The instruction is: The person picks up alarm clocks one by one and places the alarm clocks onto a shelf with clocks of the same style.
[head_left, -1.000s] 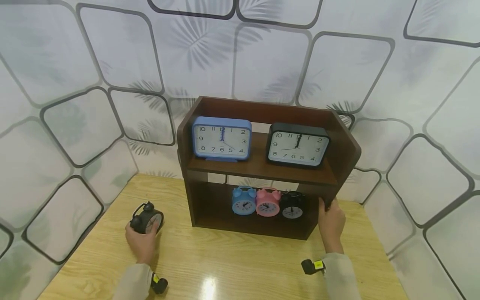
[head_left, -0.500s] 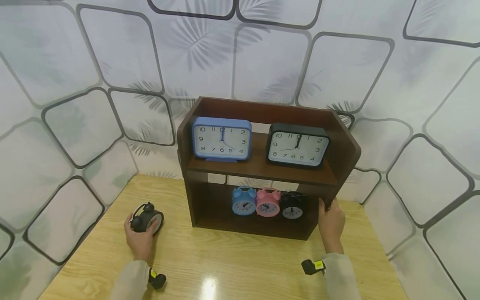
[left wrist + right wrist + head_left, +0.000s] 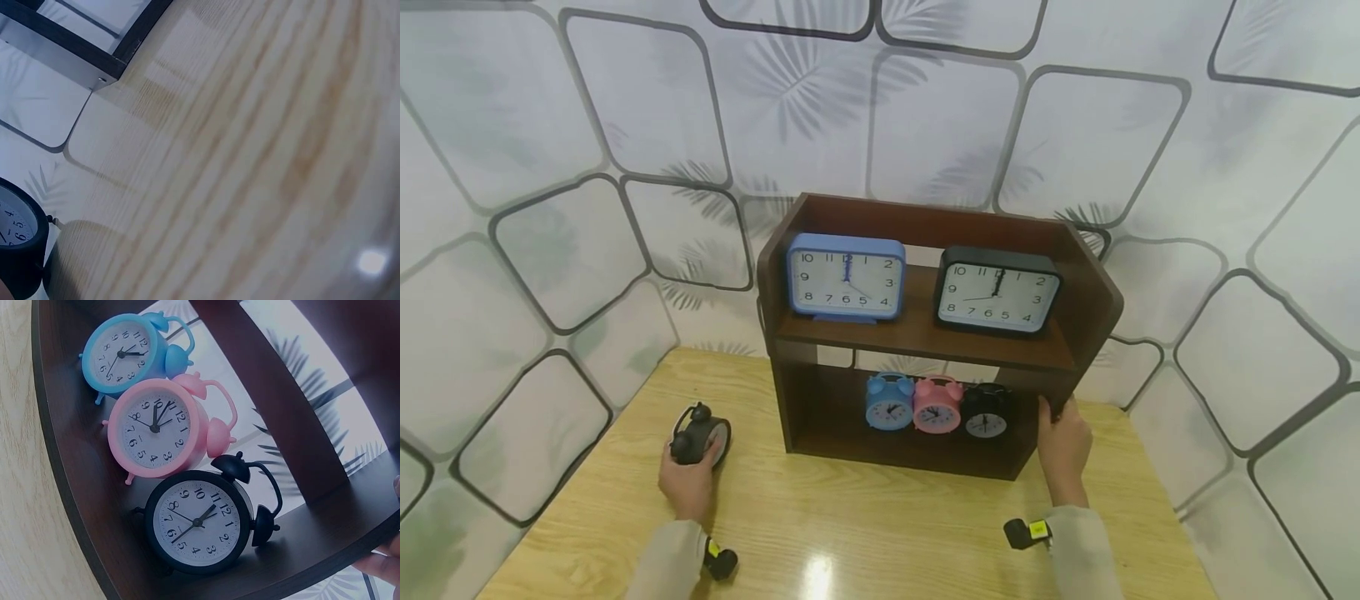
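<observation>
On the table's left side my left hand (image 3: 688,487) holds a black twin-bell alarm clock (image 3: 702,440), thumb on its face side and fingers behind. Part of that clock shows at the left wrist view's lower left edge. My right hand (image 3: 1065,446) grips the right side panel of a dark brown two-tier shelf (image 3: 925,350). On the lower tier stand a blue alarm clock (image 3: 122,355), a pink alarm clock (image 3: 157,428) and another black alarm clock (image 3: 199,522), side by side towards the right. A few fingertips (image 3: 381,565) show at the right wrist view's edge.
The upper tier bears a blue rectangular clock (image 3: 847,279) on the left and a black rectangular clock (image 3: 997,292) on the right. Patterned wall covering (image 3: 940,125) rises behind and at both sides of the wooden table (image 3: 865,525).
My left hand, with the black alarm clock, has shifted very slightly and its fingers have adjusted around the clock. The right hand keeps its place on the shelf.
</observation>
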A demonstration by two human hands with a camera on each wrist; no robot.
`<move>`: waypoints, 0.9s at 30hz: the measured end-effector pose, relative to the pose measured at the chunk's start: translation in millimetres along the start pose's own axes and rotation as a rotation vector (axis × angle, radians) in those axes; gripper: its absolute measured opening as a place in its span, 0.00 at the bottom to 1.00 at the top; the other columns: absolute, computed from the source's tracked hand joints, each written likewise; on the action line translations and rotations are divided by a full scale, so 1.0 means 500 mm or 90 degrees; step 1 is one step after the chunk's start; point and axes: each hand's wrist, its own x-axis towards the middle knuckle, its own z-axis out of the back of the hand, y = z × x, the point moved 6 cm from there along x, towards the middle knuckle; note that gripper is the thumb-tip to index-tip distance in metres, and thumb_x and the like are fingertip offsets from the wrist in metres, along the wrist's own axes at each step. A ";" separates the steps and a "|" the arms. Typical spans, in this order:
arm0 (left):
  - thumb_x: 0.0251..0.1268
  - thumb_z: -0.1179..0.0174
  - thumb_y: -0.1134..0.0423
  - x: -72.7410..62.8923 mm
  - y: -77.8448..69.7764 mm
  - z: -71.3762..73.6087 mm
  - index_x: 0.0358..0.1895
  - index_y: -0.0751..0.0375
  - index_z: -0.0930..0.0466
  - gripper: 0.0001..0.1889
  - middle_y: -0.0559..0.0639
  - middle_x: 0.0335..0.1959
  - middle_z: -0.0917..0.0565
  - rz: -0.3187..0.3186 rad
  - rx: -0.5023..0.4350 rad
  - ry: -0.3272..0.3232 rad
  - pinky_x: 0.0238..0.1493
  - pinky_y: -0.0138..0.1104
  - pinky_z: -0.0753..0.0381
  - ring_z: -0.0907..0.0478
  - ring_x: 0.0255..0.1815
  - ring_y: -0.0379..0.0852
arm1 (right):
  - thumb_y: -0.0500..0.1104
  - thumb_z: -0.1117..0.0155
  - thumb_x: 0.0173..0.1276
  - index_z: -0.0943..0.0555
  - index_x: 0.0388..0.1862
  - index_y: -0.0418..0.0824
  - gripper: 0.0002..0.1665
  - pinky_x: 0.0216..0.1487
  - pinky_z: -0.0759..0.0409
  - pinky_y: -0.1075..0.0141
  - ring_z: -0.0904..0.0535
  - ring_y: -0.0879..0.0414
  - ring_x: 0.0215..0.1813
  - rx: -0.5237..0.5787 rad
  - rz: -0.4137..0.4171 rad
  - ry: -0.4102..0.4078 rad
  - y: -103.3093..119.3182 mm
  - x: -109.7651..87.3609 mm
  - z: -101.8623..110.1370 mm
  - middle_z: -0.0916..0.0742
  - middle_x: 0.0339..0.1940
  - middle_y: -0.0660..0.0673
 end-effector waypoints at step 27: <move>0.43 0.25 0.60 0.001 -0.042 0.036 0.44 0.70 0.23 0.25 0.21 0.27 0.29 -0.073 0.014 0.011 0.36 0.16 0.33 0.31 0.30 0.17 | 0.40 0.42 0.66 0.26 0.36 0.26 0.15 0.29 0.30 0.42 0.22 0.31 0.27 0.011 0.011 0.002 0.001 -0.002 -0.002 0.18 0.25 0.25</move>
